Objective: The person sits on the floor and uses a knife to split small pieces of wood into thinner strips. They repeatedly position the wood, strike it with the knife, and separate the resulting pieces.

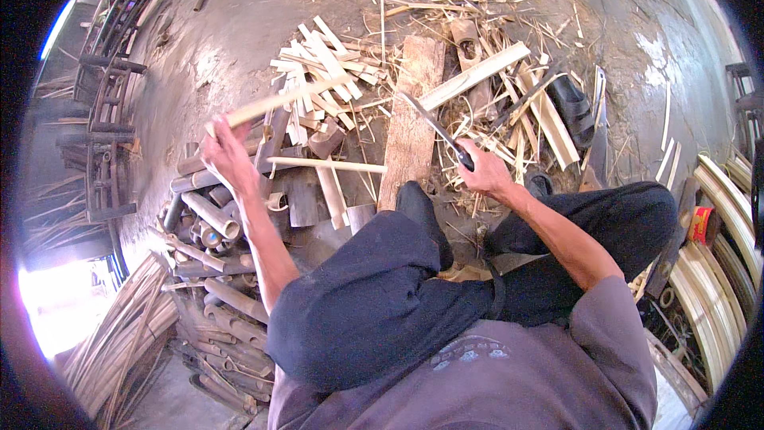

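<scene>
Left hand (228, 153) grips a bamboo strip (278, 102), right hand (484, 170) a knife (440, 130); best steady the strip on the far plank (410, 119) before any cut.

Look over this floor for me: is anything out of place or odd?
One thing: what looks like a black sandal lies beside a pale split piece, right of the plank, apparently with no foot in it. The scattered shavings look messy, but seem natural around the knife in the right hand.
</scene>
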Motion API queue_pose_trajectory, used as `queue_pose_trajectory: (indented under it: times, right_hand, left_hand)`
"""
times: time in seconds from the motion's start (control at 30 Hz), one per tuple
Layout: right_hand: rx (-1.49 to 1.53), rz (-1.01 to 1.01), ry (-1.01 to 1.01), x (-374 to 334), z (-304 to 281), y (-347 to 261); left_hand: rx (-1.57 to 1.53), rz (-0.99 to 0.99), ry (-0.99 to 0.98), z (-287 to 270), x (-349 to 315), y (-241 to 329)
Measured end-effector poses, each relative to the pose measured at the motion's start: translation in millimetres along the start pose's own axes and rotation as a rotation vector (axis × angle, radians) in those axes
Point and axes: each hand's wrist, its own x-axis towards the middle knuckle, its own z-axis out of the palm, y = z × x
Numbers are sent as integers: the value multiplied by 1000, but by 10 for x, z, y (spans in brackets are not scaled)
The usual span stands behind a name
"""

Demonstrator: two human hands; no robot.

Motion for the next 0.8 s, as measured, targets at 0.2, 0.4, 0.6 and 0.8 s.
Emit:
queue_pose_trajectory:
  times: [0.2,0.4,0.6,0.8]
  right_hand:
    - [-45,-177,-2,60,34,-361]
    - [323,-170,-169,-198,508,-1101]
    - [246,93,-50,171,721,-533]
    - [170,-78,-232,64,677,-639]
  left_hand:
    - [118,-176,-204,399,-1181,-230]
    - [407,-282,-156,366,-1480,7]
    - [148,-370,-32,496,-1530,93]
    - [7,-409,19,542,-1490,190]
